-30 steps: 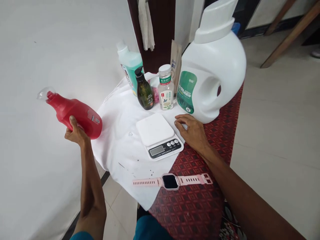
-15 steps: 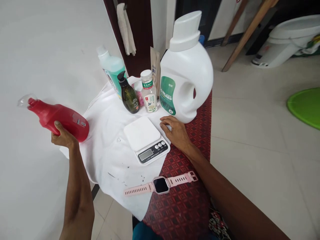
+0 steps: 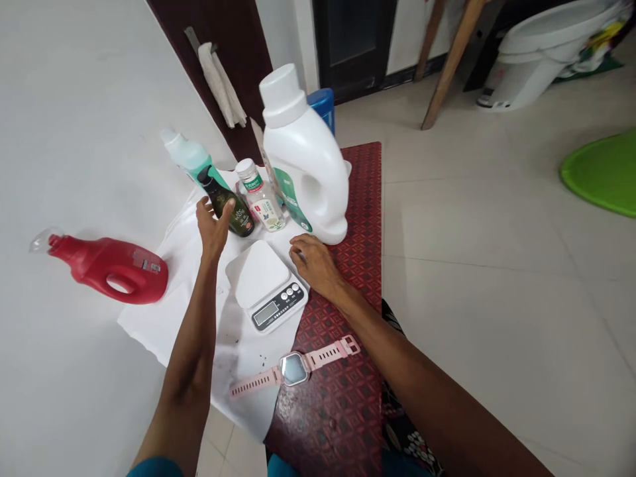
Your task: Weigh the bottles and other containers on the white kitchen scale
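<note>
My left hand (image 3: 212, 225) is closed around a dark green pump bottle (image 3: 240, 218), thumb on one side and fingers on the other; the bottle stands on the white cloth. My right hand (image 3: 318, 264) rests at the right edge of a white kitchen scale (image 3: 259, 273), holding nothing, with its fingers loosely bent and a little apart. Just behind it stands a big white detergent jug (image 3: 311, 156) with a green label. A clear bottle with a white cap (image 3: 265, 205) stands between the pump bottle and the jug.
A red detergent bottle (image 3: 112, 265) stands at the cloth's left edge. A teal-filled bottle (image 3: 191, 156) is at the back by the wall. A pink smartwatch (image 3: 294, 368) lies in front of the scale. The patterned red table top (image 3: 328, 404) ends at the right.
My left hand has let go of the red detergent bottle and moved right to the pump bottle. My right hand stays beside the scale. The view has shifted.
</note>
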Tool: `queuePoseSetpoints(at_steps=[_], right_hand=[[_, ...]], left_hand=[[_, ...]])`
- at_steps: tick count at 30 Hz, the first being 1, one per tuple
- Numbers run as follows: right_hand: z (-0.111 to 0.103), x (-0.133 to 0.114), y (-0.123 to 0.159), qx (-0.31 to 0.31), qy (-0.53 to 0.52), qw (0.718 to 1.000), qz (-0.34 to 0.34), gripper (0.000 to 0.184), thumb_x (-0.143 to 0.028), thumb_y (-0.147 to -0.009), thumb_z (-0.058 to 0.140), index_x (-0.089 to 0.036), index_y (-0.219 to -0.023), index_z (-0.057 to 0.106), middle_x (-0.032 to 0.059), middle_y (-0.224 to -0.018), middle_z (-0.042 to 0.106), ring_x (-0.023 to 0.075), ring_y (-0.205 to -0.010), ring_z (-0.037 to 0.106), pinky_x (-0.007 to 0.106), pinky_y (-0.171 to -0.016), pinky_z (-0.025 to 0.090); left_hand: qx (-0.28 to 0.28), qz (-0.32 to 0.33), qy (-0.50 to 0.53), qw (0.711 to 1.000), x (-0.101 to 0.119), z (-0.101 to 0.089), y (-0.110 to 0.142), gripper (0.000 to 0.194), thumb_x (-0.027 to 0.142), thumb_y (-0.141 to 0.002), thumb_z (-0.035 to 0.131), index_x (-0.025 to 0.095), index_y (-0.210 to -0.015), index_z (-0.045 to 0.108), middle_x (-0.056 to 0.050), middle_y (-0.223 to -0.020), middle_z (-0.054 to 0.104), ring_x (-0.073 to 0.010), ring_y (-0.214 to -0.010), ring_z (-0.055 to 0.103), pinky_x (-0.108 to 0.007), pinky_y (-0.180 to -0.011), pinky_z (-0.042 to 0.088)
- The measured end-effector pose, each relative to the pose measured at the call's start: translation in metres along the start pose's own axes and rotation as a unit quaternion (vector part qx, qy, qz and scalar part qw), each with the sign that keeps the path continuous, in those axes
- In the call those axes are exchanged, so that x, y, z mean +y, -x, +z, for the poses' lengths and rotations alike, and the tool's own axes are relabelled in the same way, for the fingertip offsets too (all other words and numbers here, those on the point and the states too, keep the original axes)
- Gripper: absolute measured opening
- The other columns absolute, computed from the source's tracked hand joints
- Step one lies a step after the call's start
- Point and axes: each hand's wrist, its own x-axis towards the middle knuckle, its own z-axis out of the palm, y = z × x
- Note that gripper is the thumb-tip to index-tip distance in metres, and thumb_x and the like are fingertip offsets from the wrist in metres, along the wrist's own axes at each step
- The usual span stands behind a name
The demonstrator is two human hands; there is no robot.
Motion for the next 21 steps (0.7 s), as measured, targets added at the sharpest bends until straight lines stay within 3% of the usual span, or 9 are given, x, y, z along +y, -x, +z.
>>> queuePoseSetpoints(at_steps=[2, 4, 9, 12, 15, 18, 21], right_hand=[[0.001, -0.002, -0.001, -0.001, 0.001, 1.000, 0.002, 0.022, -0.008, -0.094, 0.058, -0.023, -0.081, 0.068, 0.0130, -0.109, 0.077, 0.0285, -0.107, 0.069, 0.046, -0.106, 0.055], [0.003, -0.004, -0.002, -0.003, 0.007, 1.000, 0.007, 0.023, -0.007, -0.095, 0.058, -0.023, -0.082, 0.067, 0.0133, -0.107, 0.076, 0.0288, -0.106, 0.068, 0.046, -0.106, 0.054], [0.004, -0.009, -0.004, -0.014, 0.033, 0.999, 0.021, 0.022, -0.004, -0.096, 0.056, -0.020, -0.089, 0.069, 0.0160, -0.111, 0.075, 0.0297, -0.107, 0.066, 0.047, -0.108, 0.053], [0.004, -0.011, -0.005, -0.017, 0.037, 0.999, 0.020, 0.022, -0.003, -0.095, 0.057, -0.021, -0.087, 0.068, 0.0142, -0.110, 0.075, 0.0282, -0.106, 0.065, 0.045, -0.108, 0.052], [0.005, -0.012, -0.006, -0.015, 0.033, 0.999, 0.019, 0.022, -0.004, -0.095, 0.058, -0.021, -0.085, 0.067, 0.0136, -0.107, 0.074, 0.0280, -0.104, 0.065, 0.044, -0.107, 0.052], [0.005, -0.011, -0.006, -0.012, 0.028, 0.999, 0.020, 0.022, -0.003, -0.095, 0.059, -0.021, -0.085, 0.067, 0.0129, -0.104, 0.073, 0.0282, -0.104, 0.065, 0.044, -0.106, 0.052], [0.006, -0.009, -0.006, -0.012, 0.026, 0.999, 0.020, 0.022, -0.004, -0.095, 0.057, -0.021, -0.086, 0.067, 0.0140, -0.105, 0.074, 0.0297, -0.104, 0.066, 0.046, -0.105, 0.053]], left_hand=[[-0.018, -0.031, -0.005, 0.999, 0.006, 0.023, -0.009, 0.056, 0.047, -0.082, 0.091, 0.020, -0.121, 0.061, -0.017, -0.128, 0.072, -0.0302, -0.116, 0.070, -0.044, -0.102, 0.056], [-0.005, -0.044, -0.022, 0.999, 0.010, 0.035, -0.013, 0.050, 0.043, -0.078, 0.093, 0.020, -0.110, 0.062, -0.013, -0.116, 0.075, -0.0291, -0.108, 0.071, -0.044, -0.099, 0.057], [0.036, -0.046, -0.028, 0.998, 0.014, 0.033, -0.007, 0.046, 0.038, -0.072, 0.093, 0.020, -0.102, 0.063, -0.009, -0.106, 0.076, -0.0267, -0.100, 0.071, -0.042, -0.097, 0.059], [0.064, -0.021, -0.008, 0.998, 0.020, 0.017, 0.000, 0.046, 0.037, -0.071, 0.091, 0.019, -0.105, 0.064, -0.009, -0.107, 0.076, -0.0249, -0.098, 0.071, -0.041, -0.096, 0.059], [0.084, 0.040, -0.005, 0.996, 0.032, -0.012, 0.009, 0.048, 0.043, -0.071, 0.089, 0.018, -0.105, 0.067, -0.007, -0.103, 0.074, -0.0241, -0.094, 0.070, -0.040, -0.093, 0.060], [0.068, 0.098, -0.013, 0.993, 0.051, -0.046, 0.025, 0.049, 0.053, -0.072, 0.089, 0.020, -0.103, 0.071, -0.005, -0.098, 0.074, -0.0242, -0.089, 0.069, -0.041, -0.088, 0.061], [0.056, 0.101, -0.018, 0.993, 0.070, -0.068, 0.050, 0.047, 0.059, -0.071, 0.090, 0.023, -0.095, 0.072, -0.004, -0.091, 0.075, -0.0242, -0.081, 0.068, -0.041, -0.079, 0.061]])
